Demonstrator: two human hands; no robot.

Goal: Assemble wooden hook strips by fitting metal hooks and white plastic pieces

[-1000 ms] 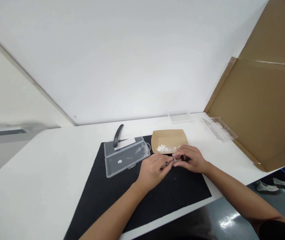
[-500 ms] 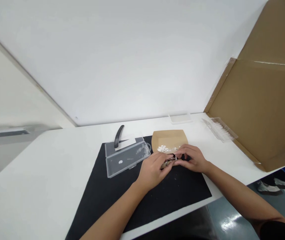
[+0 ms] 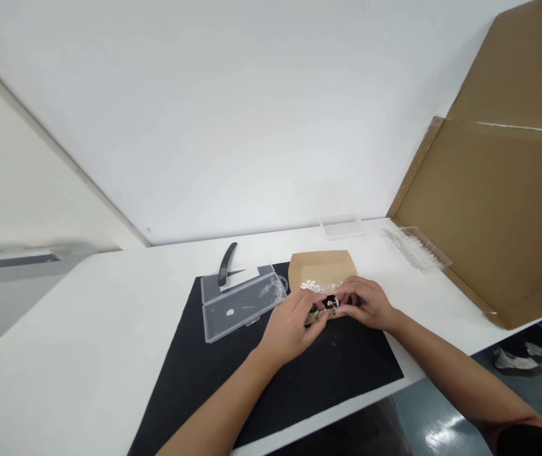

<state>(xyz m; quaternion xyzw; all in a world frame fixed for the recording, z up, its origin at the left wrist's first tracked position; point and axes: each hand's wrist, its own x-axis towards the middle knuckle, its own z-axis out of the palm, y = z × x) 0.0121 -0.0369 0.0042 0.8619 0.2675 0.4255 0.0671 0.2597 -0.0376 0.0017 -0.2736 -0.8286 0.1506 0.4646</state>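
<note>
Above the black mat [image 3: 309, 392], both hands meet at a small holder with shiny metal pieces [image 3: 332, 304] and a tan base. My left hand [image 3: 292, 323] is closed around its left end. On the other side, my right hand [image 3: 366, 303] pinches a silvery piece between thumb and fingers. Fingers cover much of the holder, so its full shape is hidden. Just behind the hands is a tan paper tray [image 3: 323, 259] with small white pieces [image 3: 309, 285] at its near side.
Left of the hands lies an open clear plastic case [image 3: 233, 320] with small clear pieces inside. A curved dark nail file [image 3: 226, 263] rests across a white card [image 3: 242, 277]. Further back are a clear tray [image 3: 342, 229], a box of clear tips [image 3: 420, 250] and a cardboard panel [image 3: 499, 221].
My fingers have shifted slightly around the holder, and more of its shiny pieces show between the hands. The whole view has moved a little; the other things lie as before.
</note>
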